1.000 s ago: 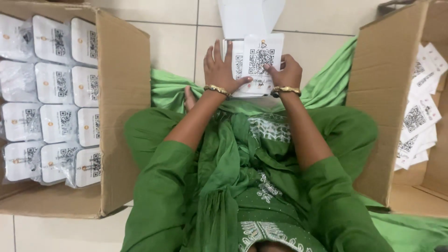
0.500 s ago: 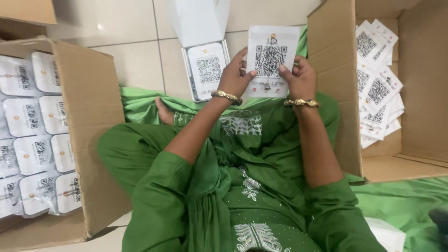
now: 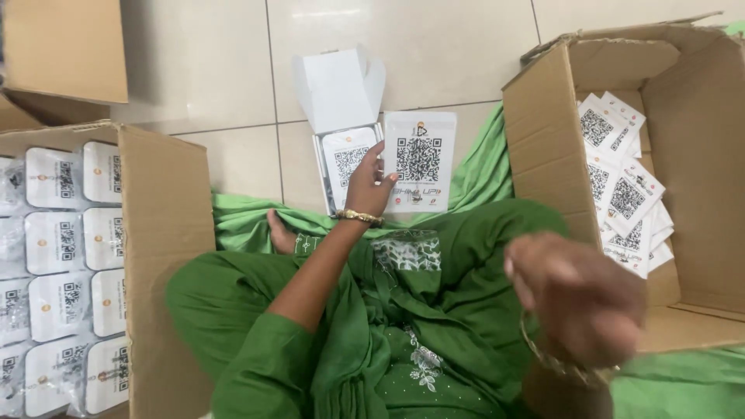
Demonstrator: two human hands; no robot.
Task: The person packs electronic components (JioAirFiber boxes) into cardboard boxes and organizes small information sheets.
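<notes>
Left hand (image 3: 366, 186) alone now pinches white code card (image 3: 420, 161) beside open white box (image 3: 345, 155); right hand (image 3: 578, 299), released, blurred, loosely curled, empty toward card carton (image 3: 543, 140).

Lighting's pretty even and bright, soft daylight-ish, no harsh shadows. There's a pale sheen of glare on the floor tiles (image 3: 434, 46) up top. The cardboard boxes throw only faint soft shadows. Biggest flaw: the right hand (image 3: 578, 299) is a smeared blur, close to the lens. The left hand (image 3: 369, 186) and the white card (image 3: 420, 161) it touches are sharp. Slight wide-angle stretch at the edges.
</notes>
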